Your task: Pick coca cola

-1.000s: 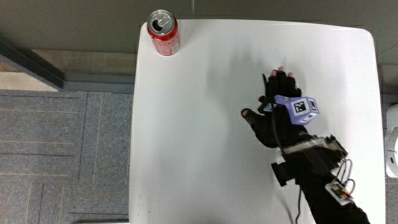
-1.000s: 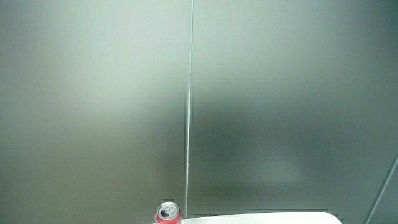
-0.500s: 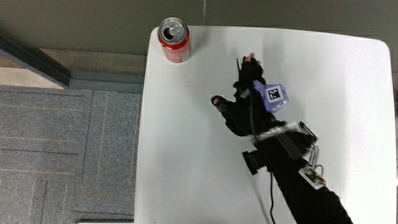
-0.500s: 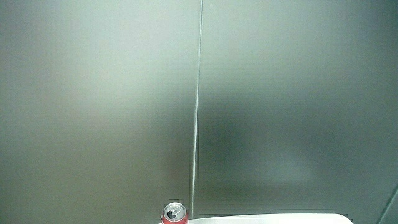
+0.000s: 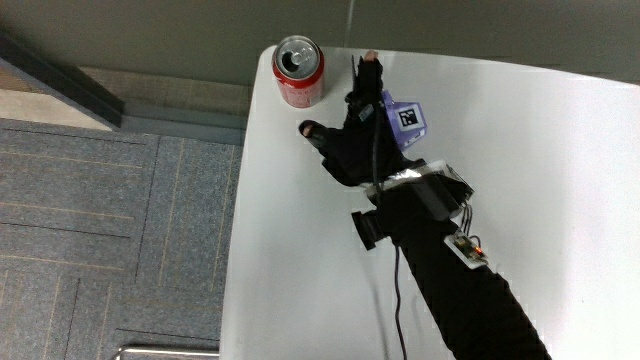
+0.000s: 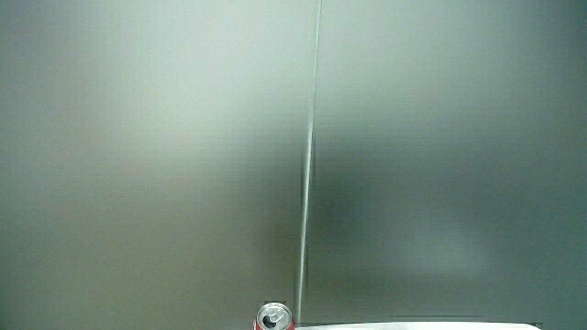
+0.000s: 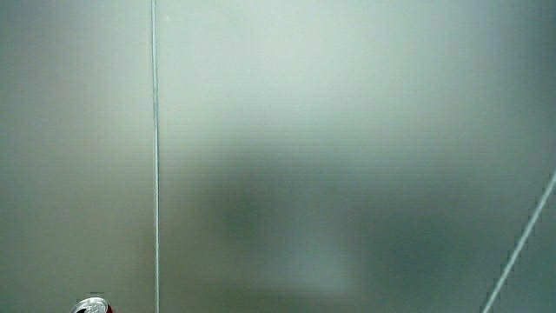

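Since a second ago the hand (image 5: 362, 135) has been moving from the middle of the bench (image 5: 560, 170) up to the one coca cola can (image 5: 299, 70), which is standing upright at the bench's corner, farther from the person than the hand. The forearm (image 5: 440, 260) is stretching across the bench. The grip is lying just beside the can, fingers (image 5: 366, 75) spread apart, thumb pointing toward it, holding nothing. Both side views are showing mostly pale wall, with the can's top (image 6: 272, 318) (image 7: 89, 306) peeking in.

Black glove grip (image 5: 352, 150), purple patterned cube (image 5: 407, 117), wrist electronics w/ cable (image 5: 398, 300)
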### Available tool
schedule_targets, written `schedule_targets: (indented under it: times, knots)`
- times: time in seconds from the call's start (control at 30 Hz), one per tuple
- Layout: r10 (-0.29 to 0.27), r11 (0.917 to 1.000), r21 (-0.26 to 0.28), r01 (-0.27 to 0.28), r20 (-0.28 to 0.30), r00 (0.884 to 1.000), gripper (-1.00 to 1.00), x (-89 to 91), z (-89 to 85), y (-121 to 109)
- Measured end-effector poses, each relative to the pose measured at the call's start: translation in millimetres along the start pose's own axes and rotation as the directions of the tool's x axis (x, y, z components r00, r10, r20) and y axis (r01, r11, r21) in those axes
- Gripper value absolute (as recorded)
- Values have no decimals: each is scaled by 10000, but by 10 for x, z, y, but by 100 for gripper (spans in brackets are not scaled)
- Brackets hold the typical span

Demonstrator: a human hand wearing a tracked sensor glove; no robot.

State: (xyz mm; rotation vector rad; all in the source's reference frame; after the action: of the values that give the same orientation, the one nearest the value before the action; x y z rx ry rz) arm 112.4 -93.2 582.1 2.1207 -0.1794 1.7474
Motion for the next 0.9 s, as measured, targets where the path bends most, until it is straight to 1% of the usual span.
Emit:
schedule_targets:
  times: [0.03,0.07,0.1,0.13,0.17,0.2,0.23,0.3,0.33,0.37,0.43,0.47,0.5,0.53,0.57,0.6,0.63,0.67,0.7,0.73,0.77,0.8,0.83,0.87,0.9]
  knots:
    - [122,9999,90,-121,-68,9999,0,-1,0,11]
    - [2,9999,118,-3,89,10000,0,-3,7,17]
    - [95,9998,148,-94,-35,9999,0,-16,5,20]
    - [136,9997,219,-135,-21,9999,0,-11,7,26]
    - [-22,9998,194,23,-19,10000,0,-24,7,22]
    - [68,9996,266,-68,-11,10000,0,-35,4,18]
    - [206,9991,365,-213,210,9996,0,-10,4,19]
    - [179,9983,549,-189,200,9996,12,-26,-6,7]
    - [154,9982,575,-159,90,9998,19,-30,-12,8]
    - [81,9977,673,-91,150,9999,25,-47,-18,0]
    - [257,9953,927,-281,268,9993,38,-67,-13,-21]
    - [243,9933,1127,-272,278,9993,44,-49,-7,-27]
    - [435,9896,1352,-493,459,9980,50,-45,3,-36]
    - [341,9876,1516,-409,470,9983,56,-52,14,-42]
    - [477,9866,1551,-507,230,9986,62,-62,20,-47]
    - [411,9842,1726,-405,-1,9992,69,-57,27,-64]
    - [370,9781,2044,-394,155,9992,75,-53,45,-80]
    - [669,9730,2197,-705,239,9975,81,-53,59,-88]
    - [638,9712,2286,-675,237,9977,88,-52,61,-101]
    - [474,9703,2355,-551,381,9981,94,-42,64,-108]
    - [631,9702,2326,-674,260,9977,100,-49,64,-112]
    - [661,9703,2324,-675,135,9977,100,-37,65,-117]
    - [674,9695,2351,-695,170,9976,100,-32,74,-119]
    - [894,9682,2336,-890,89,9960,100,-26,84,-113]
    - [662,9697,2347,-684,171,9977,100,-31,96,-120]
